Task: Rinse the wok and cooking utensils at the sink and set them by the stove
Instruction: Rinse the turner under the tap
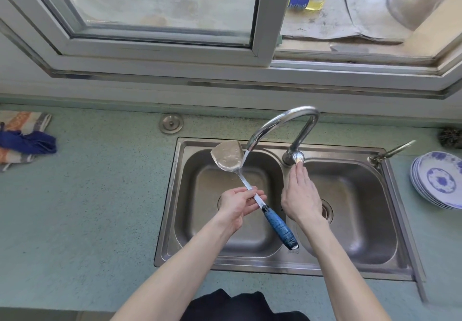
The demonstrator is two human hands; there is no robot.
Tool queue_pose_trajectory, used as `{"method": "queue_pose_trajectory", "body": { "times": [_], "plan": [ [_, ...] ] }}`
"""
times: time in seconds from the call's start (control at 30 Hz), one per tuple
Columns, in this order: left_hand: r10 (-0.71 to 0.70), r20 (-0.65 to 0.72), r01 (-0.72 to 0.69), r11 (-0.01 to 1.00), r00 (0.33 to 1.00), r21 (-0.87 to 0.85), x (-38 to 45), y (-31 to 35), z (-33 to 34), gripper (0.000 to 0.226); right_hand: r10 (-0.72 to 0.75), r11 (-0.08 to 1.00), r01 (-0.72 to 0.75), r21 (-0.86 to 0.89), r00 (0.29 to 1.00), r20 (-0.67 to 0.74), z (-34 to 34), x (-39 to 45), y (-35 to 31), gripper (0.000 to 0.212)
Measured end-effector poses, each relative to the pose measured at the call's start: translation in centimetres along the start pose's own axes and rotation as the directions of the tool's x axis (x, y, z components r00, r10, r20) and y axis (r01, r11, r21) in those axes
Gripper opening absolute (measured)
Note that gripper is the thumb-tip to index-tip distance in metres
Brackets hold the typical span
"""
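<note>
Rinsing underway: steel spatula with blue-wrapped handle (240,170) under running chrome tap (282,130).
Left hand (237,203) fingers clamp its shaft; right hand (300,195) fingers, straight, touch the tap lever; wok unseen, nothing by stove.

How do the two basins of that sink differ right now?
The left basin has water from the faucet falling over it and the spatula held above; the right basin gets no stream. The left basin's drain is hidden by the left hand; the right basin's partly shows. Both are bare steel.
</note>
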State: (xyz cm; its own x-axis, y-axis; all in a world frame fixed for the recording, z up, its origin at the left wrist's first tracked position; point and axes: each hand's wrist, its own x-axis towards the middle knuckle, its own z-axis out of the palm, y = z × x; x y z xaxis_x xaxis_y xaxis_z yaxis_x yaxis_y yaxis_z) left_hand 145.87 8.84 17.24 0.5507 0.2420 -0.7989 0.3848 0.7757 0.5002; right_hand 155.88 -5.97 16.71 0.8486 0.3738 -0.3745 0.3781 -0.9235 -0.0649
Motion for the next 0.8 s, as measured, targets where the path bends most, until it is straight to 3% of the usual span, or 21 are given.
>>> {"method": "queue_pose_trajectory", "body": {
  "times": [0.13,0.33,0.43,0.57,0.7,0.8],
  "plan": [
    [0.013,-0.018,-0.013,1.0,1.0,-0.02,0.0,0.3,0.0,0.016,0.01,0.998,-0.012,0.061,0.999,0.036,-0.2,0.0,-0.4,0.077],
    [0.046,-0.053,-0.048,0.998,0.998,-0.03,-0.3,0.3,-0.1,0.014,-0.089,0.981,0.058,0.184,0.981,0.17,-0.8,0.0,1.3,0.084],
    [0.075,-0.085,-0.076,0.997,0.994,-0.013,-0.5,0.3,-0.1,0.014,-0.153,0.938,0.093,0.332,0.975,0.159,-2.4,-0.4,2.1,0.071],
    [0.134,-0.128,-0.134,0.991,0.983,0.011,-0.7,-0.2,-0.2,0.012,-0.151,0.843,0.129,0.523,0.989,-0.002,-2.6,-3.6,0.6,0.055],
    [0.196,-0.172,-0.188,0.98,0.965,0.061,-1.1,-0.7,-0.4,0.012,-0.176,0.731,0.069,0.679,0.98,0.09,-1.7,-7.7,-2.6,0.054],
    [0.25,-0.196,-0.233,0.967,0.948,0.108,-1.8,-0.7,-0.7,0.012,-0.187,0.746,0.084,0.661,0.978,0.087,-0.6,-9.6,-4.0,0.04]
  ]
}}
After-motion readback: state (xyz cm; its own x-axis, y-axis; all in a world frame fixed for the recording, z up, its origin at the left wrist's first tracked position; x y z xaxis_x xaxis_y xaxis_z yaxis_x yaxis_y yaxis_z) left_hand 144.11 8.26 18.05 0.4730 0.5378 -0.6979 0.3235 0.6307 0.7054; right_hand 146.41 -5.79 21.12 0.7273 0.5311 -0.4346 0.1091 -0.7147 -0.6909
